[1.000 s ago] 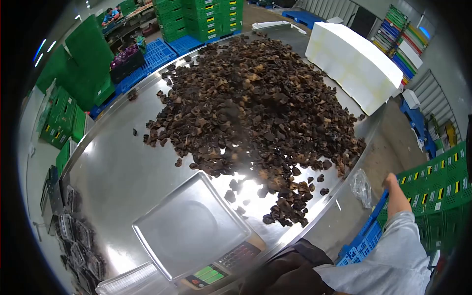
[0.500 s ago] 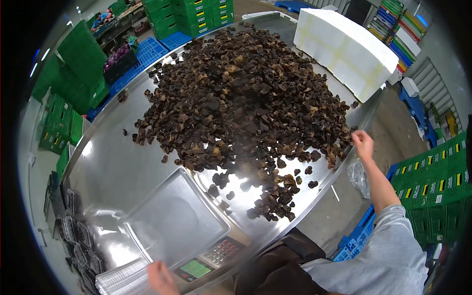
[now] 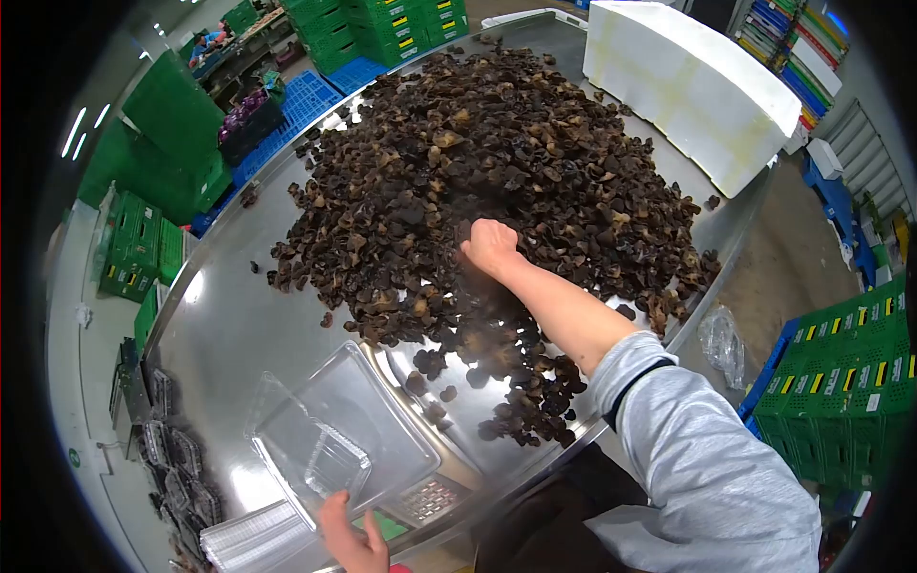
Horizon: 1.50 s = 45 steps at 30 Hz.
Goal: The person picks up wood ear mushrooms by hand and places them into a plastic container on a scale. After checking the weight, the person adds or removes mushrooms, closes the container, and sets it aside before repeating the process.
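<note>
A large heap of dark brown, curled pieces, like wood ear mushrooms [image 3: 430, 162], covers the middle of the metal table. My right hand [image 3: 490, 246] is closed at the heap's near part; what its fingers hold, if anything, is hidden. At the bottom, my left hand [image 3: 353, 537] has its fingers apart beside a clear plastic container [image 3: 334, 463]. That container lies over the scale's metal tray [image 3: 387, 430]. The scale's keypad [image 3: 427, 500] shows beyond my left hand.
A white foam box [image 3: 688, 91] stands at the table's far right. Clear containers [image 3: 258, 540] are stacked at lower left, with more [image 3: 172, 458] along the left edge. Green crates [image 3: 841, 372] stand right of the metal table [image 3: 224, 334]. A person [image 3: 208, 43] is far off.
My right hand has moved left from the table's right edge onto the heap. A clear container now shows over the scale tray, and my left hand has shifted slightly right.
</note>
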Available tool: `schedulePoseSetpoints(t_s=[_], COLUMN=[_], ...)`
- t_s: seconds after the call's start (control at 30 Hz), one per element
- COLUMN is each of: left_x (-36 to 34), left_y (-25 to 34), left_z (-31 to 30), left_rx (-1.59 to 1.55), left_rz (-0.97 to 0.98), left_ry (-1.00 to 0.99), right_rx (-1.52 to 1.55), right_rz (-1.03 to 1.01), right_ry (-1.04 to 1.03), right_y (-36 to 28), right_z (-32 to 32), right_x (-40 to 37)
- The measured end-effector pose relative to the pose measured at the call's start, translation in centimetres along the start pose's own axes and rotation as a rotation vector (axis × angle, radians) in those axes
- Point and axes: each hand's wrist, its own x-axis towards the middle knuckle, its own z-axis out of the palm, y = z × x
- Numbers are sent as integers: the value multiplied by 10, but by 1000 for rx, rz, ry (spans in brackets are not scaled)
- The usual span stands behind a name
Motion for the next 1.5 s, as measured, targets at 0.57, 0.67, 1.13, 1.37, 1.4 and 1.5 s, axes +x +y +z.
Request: schedulePoseSetpoints(t_s=[0.57, 0.67, 1.13, 1.37, 1.4, 1.5], left_x=[42, 54, 46, 50, 49, 48], left_y=[74, 94, 87, 104, 104, 104], left_z=[50, 59, 72, 81, 82, 85], left_rx=[-366, -387, -360, -350, -350, -346], left_rz=[200, 281, 230, 263, 259, 256], left_ry=[-123, -139, -271, -301, -314, -319], right_rx=[751, 659, 1557, 114, 50, -208], right_rz=[17, -18, -133, -370, -371, -315], right_ry=[-513, -494, 336, 155, 200, 193], right_y=[69, 73, 154, 102, 98, 97], right_z=[-96, -115, -289, -131, -115, -84], right_x=[-80, -89, 53, 14, 16, 35])
